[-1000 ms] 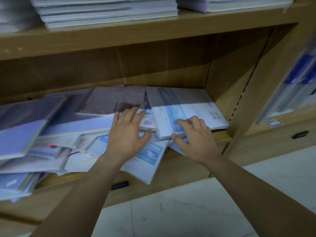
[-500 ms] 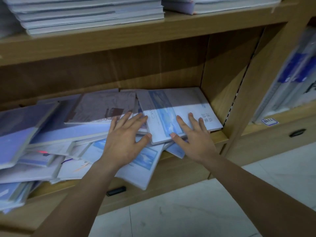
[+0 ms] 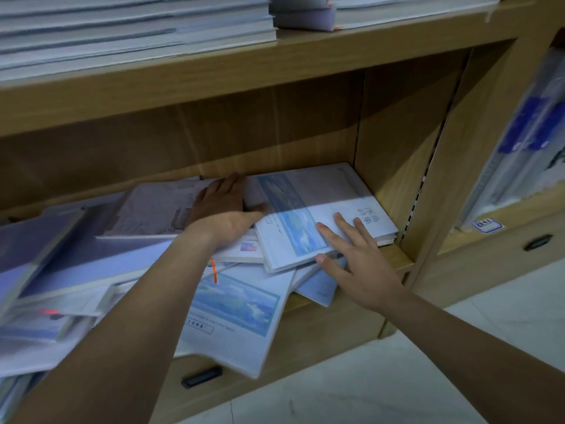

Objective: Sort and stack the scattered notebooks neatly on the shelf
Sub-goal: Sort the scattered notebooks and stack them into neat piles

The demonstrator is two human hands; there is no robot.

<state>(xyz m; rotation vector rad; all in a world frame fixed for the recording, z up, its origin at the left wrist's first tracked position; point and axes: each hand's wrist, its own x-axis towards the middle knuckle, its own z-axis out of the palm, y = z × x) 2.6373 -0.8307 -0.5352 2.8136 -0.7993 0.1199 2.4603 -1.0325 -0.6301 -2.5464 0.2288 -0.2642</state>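
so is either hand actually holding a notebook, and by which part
Nothing is gripped. The right hand lies flat on top of the white notebook near its front edge; the left hand rests flat on the grey notebook beside it.

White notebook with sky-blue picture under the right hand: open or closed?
Closed: white notebook shows its printed cover; right hand flat on it.

looks like a stationery shop or stockroom: wooden shelving [image 3: 275, 56] piled with notebook stacks [image 3: 137, 22] at 12 o'clock, a shelf label [image 3: 486, 225] at 3 o'clock, tiled floor [image 3: 397, 377] at 5 o'clock.
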